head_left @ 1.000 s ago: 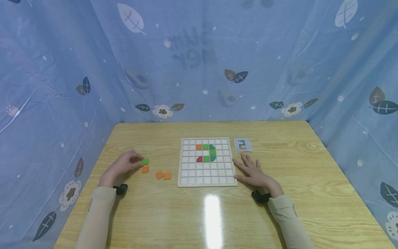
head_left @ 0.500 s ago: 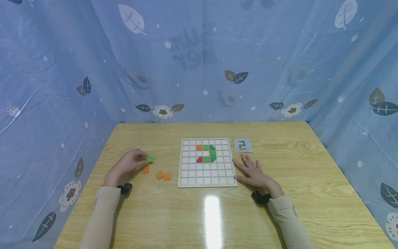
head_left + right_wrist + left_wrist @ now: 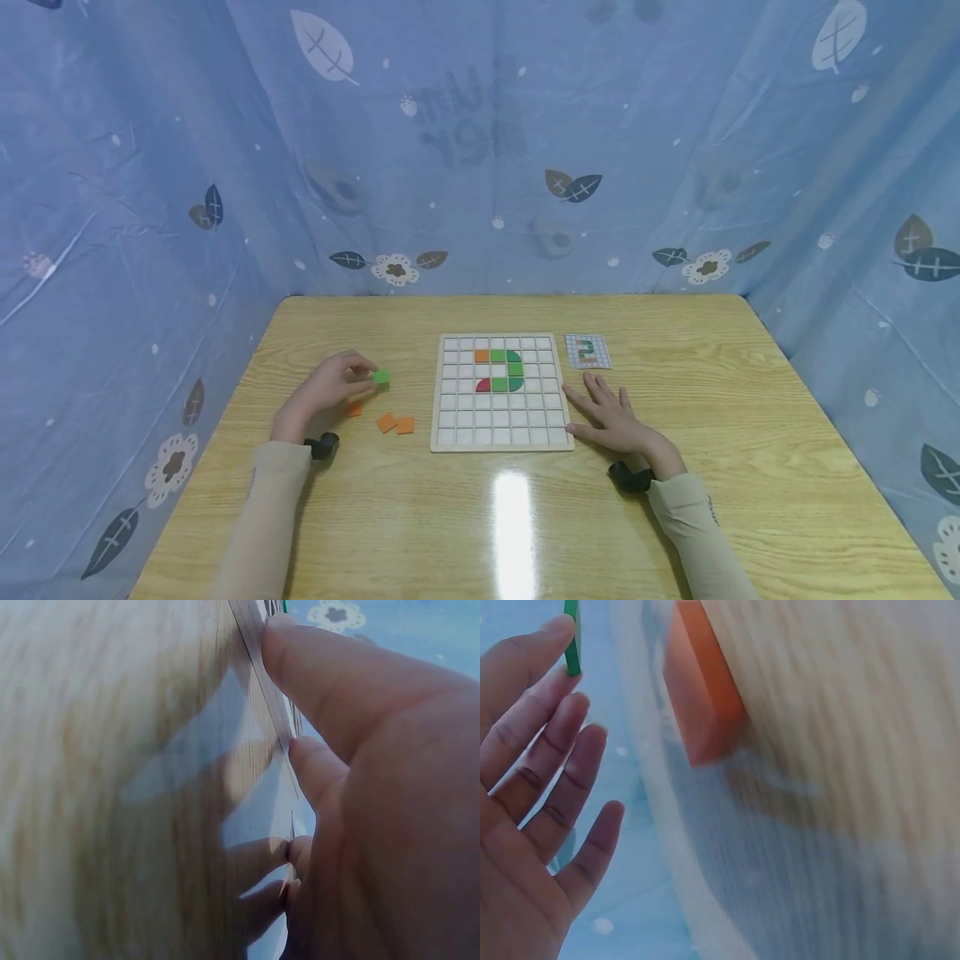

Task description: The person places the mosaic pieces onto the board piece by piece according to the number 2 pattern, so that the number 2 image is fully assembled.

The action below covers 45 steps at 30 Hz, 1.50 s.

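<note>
Between thumb and forefinger my left hand [image 3: 328, 387] pinches a thin green square tile [image 3: 382, 377], left of the board. The left wrist view shows this green tile [image 3: 573, 645] edge-on, the other fingers spread loosely. Under the left hand lies an orange tile [image 3: 354, 408], partly covered by it in the head view. Two more orange tiles [image 3: 405, 426] lie nearer the board. My right hand [image 3: 617, 417] spreads its fingers flat, thumb and forefinger at the right edge of the white grid board [image 3: 457, 435]. A curved row of orange, green and red pieces [image 3: 500, 384] sits in the board's cells.
A small printed card [image 3: 588, 351] with a coloured grid pattern lies behind the right hand, beside the board's upper right corner. The wooden table [image 3: 420, 517] ends at a blue patterned curtain [image 3: 480, 150] behind and at both sides.
My left hand has moved right and slightly away from me, carrying the green tile from above the orange tile toward the board. The right hand stays at the board's edge.
</note>
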Tool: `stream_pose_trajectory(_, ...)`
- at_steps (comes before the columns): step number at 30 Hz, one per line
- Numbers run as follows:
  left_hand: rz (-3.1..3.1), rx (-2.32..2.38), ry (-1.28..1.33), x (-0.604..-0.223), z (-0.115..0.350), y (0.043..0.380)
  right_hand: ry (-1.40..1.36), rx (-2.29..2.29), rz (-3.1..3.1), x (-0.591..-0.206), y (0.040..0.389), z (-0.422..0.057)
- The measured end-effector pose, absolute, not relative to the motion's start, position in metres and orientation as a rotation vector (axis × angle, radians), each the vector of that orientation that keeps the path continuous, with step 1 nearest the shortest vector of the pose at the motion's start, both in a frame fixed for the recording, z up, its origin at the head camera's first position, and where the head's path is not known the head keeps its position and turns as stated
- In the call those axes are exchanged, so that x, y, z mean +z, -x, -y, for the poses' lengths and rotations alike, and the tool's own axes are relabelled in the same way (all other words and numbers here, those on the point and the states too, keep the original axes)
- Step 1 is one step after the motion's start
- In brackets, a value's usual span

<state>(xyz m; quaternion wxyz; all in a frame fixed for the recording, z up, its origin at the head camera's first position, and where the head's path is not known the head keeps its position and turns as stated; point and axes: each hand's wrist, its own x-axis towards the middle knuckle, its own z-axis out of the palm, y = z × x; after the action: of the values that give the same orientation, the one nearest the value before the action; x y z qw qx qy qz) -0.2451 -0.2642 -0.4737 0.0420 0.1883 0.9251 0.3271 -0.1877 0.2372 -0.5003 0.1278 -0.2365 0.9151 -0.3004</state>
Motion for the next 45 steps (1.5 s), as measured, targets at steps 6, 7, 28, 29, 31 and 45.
stream_pose_trajectory(6, -2.812, 1.047, -0.555, -0.471, 0.25, 0.247, 0.694, -0.891, -2.668, -0.501, 0.187, -0.237)
stream_pose_trajectory(7, -2.811, 1.053, -0.549, -0.471, 0.247, 0.248, 0.693, -0.889, -2.668, -0.501, 0.187, -0.237)
stream_pose_trajectory(28, -2.744, 1.186, -0.593, -0.473, 0.209, 0.249, 0.689, -0.872, -2.657, -0.499, 0.188, -0.236)
stream_pose_trajectory(29, -2.734, 1.203, -0.59, -0.473, 0.207, 0.249, 0.692, -0.869, -2.66, -0.499, 0.188, -0.236)
stream_pose_trajectory(31, -2.72, 1.219, -0.59, -0.473, 0.204, 0.25, 0.697, -0.862, -2.664, -0.499, 0.188, -0.236)
stream_pose_trajectory(45, -2.706, 1.241, -0.656, -0.475, 0.183, 0.254, 0.694, -0.849, -2.671, -0.498, 0.187, -0.236)
